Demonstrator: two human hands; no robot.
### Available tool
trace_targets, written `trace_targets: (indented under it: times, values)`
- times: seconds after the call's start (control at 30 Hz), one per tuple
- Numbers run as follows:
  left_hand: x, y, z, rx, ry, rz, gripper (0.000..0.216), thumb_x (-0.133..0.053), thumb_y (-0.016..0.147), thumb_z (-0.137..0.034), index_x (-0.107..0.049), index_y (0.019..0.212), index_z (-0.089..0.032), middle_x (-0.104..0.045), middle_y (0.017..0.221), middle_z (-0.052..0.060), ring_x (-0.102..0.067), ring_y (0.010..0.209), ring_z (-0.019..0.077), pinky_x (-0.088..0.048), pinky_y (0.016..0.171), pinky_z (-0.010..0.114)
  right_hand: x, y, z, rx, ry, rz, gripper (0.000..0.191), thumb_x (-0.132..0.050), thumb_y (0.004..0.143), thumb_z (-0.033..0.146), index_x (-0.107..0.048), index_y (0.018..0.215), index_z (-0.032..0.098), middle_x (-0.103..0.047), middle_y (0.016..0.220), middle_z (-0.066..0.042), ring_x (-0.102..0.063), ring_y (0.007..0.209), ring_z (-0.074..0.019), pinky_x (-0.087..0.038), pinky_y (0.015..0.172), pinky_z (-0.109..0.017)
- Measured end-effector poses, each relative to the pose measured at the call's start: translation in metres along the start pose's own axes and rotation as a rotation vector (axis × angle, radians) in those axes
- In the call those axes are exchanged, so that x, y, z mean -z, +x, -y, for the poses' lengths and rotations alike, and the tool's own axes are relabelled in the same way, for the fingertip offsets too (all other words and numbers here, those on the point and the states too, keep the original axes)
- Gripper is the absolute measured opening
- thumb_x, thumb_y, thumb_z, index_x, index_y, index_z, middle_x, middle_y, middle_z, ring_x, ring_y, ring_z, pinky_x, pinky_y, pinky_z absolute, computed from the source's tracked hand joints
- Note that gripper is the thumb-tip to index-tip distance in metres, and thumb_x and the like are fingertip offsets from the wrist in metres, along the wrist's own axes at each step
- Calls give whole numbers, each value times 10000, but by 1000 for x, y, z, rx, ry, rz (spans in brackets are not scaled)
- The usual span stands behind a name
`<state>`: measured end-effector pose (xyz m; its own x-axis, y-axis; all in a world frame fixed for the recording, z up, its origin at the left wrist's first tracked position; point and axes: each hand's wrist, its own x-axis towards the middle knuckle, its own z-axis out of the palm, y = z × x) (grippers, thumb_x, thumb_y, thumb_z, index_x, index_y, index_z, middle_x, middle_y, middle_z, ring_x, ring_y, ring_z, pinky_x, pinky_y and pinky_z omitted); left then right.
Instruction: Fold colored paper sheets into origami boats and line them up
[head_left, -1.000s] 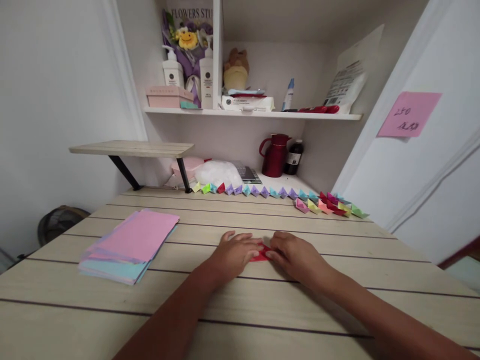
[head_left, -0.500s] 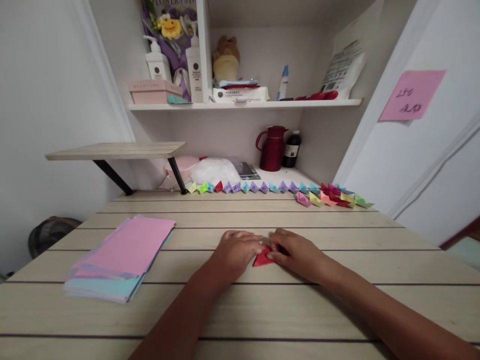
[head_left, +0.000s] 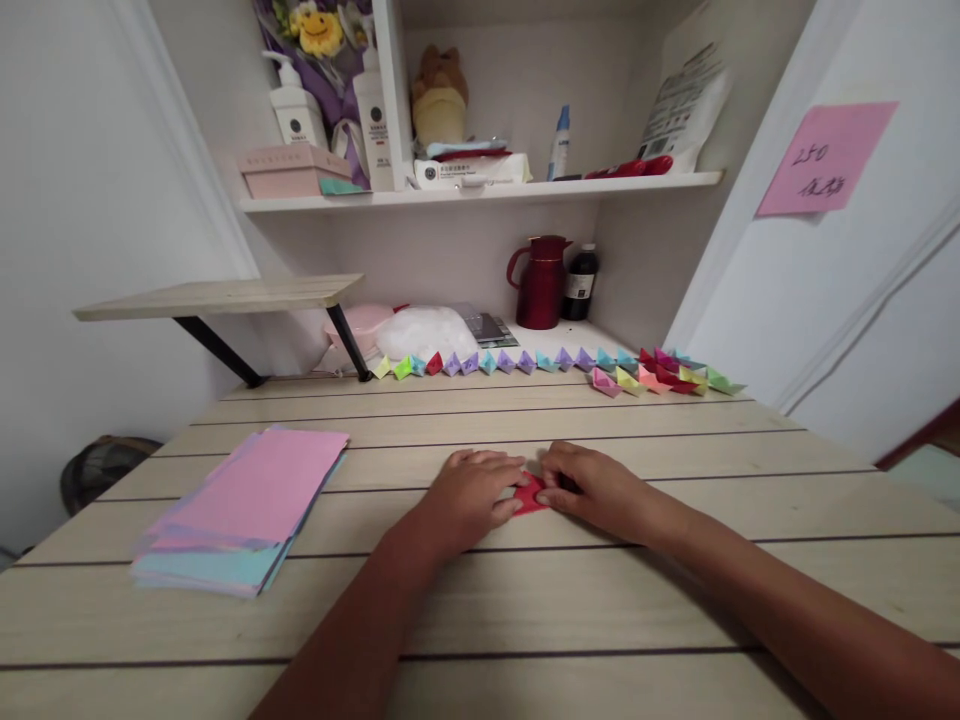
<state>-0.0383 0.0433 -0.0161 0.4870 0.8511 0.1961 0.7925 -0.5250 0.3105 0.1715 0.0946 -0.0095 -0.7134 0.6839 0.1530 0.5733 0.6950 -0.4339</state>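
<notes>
- A pale slatted worktop (head_left: 570, 620) is spreading beneath the fingers; beyond them a row of boats (head_left: 488, 363) is standing along its far side, and a jug (head_left: 541, 285) is standing farther back.
- A paper stack (head_left: 262, 490) is lying well to the left of the fingers.
- The red paper (head_left: 529, 496) is lying on the worktop between both hands' fingers, partly covered by them.
- It is looking light and seemingly folded, so probably stiffer at its creases, yet easy to crumple or tear; its outer edges are seeming the best hold, under gentle pressure.
- The left hand (head_left: 465, 497) is lying low, palm down, fingers reaching rightward close together, thumb apart, touching the paper's left side; whether they are pinching, I cannot tell.
- The right hand (head_left: 596, 490) is curling its fingers, seemingly pinching the right edge, thumb on top.
- Both forearms are slanting inward from below.
</notes>
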Motion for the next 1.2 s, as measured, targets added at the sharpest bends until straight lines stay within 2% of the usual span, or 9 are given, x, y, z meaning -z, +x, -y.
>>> trace_targets:
  times: [0.13, 0.33, 0.4, 0.5, 0.57, 0.73, 0.93, 1.07, 1.2]
  values:
    - [0, -1, -4, 30, 50, 40, 340, -519, 861, -237, -594, 1186, -304, -522, 1401, 11, -452, 1296, 242, -310, 1060, 460, 0, 0, 0, -4, -1, -5, 128, -594, 814, 262, -519, 726, 206, -580, 801, -23, -548, 721, -172, -393, 673, -275]
    - [9, -9, -11, 101, 37, 156, 490, -521, 826, -219, -509, 1310, -291, -399, 1488, 31, -325, 1382, 270, -196, 1108, 563, -1, 0, -1, -5, 2, -5, 131, -599, 812, 269, -524, 728, 201, -583, 812, -31, -547, 740, -183, -402, 684, -288]
    - [16, -13, -11, 115, -4, 222, 530, -557, 836, -299, -460, 1356, -308, -324, 1526, 29, -245, 1416, 274, -151, 1122, 565, 0, -1, 0, 0, 6, -7, 109, -598, 809, 253, -535, 737, 201, -583, 815, -28, -549, 742, -179, -408, 685, -284]
    - [22, -19, -10, 88, -83, 259, 625, -568, 833, -537, -393, 1401, -343, -244, 1557, 22, -149, 1443, 285, -89, 1137, 557, 5, -5, 0, 17, 51, 9, 47, -587, 815, 219, -567, 776, 204, -583, 834, -24, -558, 760, -171, -425, 689, -275]
    - [23, -22, -10, 90, -104, 244, 679, -554, 811, -622, -387, 1406, -341, -242, 1559, 30, -140, 1444, 286, -67, 1142, 544, 9, -8, 0, 47, 111, 44, 47, -619, 805, 230, -596, 842, 211, -587, 882, -26, -568, 800, -175, -443, 713, -277]
    - [17, -20, -7, 119, -130, 157, 604, -558, 833, -587, -434, 1376, -353, -347, 1520, 15, -226, 1418, 275, -84, 1136, 517, 15, -13, 1, 113, 140, 62, 391, -698, 767, 295, -569, 1131, 236, -580, 1089, -52, -574, 963, -204, -468, 830, -307]
    - [9, -18, 1, 111, -135, 75, 468, -447, 926, -500, -440, 1376, -370, -443, 1464, 1, -319, 1368, 253, -141, 1110, 478, 8, -10, 7, 191, -178, -26, 294, -524, 880, 244, -610, 1160, 213, -615, 1113, -101, -582, 1016, -251, -451, 884, -380]
    - [8, -17, 1, 78, -122, 40, 540, -556, 865, -514, -451, 1370, -353, -468, 1446, 19, -361, 1335, 275, -179, 1090, 487, 6, -8, 12, 213, -278, -46, 280, -476, 912, 275, -640, 1131, 213, -645, 1096, -106, -591, 985, -257, -449, 868, -403]
    - [5, -11, -1, 63, -79, -74, 420, -587, 875, -324, -547, 1292, -327, -592, 1327, 13, -467, 1237, 247, -285, 1039, 441, 5, -6, 15, 212, -262, -96, 283, -428, 937, 265, -660, 1088, 209, -661, 1064, -102, -596, 943, -231, -448, 865, -384]
